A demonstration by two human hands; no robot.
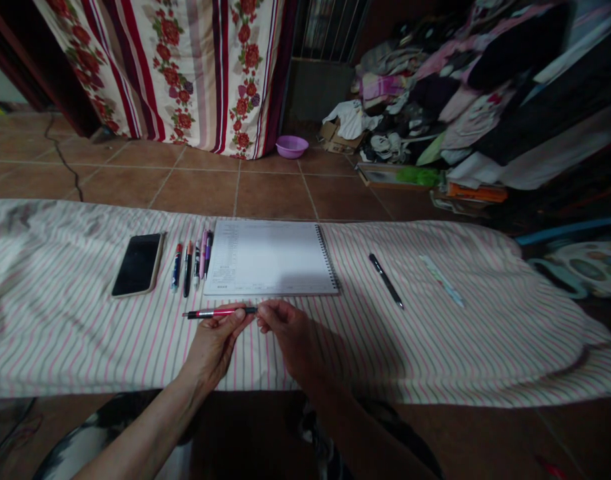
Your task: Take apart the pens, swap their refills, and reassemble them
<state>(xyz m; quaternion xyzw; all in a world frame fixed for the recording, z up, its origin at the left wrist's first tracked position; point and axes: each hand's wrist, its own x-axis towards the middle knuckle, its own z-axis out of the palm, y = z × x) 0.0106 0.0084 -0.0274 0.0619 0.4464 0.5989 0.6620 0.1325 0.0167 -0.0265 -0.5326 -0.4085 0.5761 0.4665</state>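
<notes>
A red and black pen [212, 313] lies level between my hands, just below the near edge of a spiral notebook [272, 260]. My left hand [216, 340] is closed around its barrel, thumb on top. At the pen's right end, the fingers of my right hand [284, 328] pinch the dark tip; the exact contact is partly hidden by the fingers. Left of the notebook, several pens [187, 269] stand in a row, pointing away from me. A black pen [386, 281] and a pale blue-white pen [443, 280] rest to the right.
A phone [138, 265] lies at the left on the striped cloth [75, 320] that covers the low surface. Beyond it are a tiled floor [205, 180], a floral curtain [185, 73], a purple basin [292, 146] and a heap of clothes [435, 93] at the far right.
</notes>
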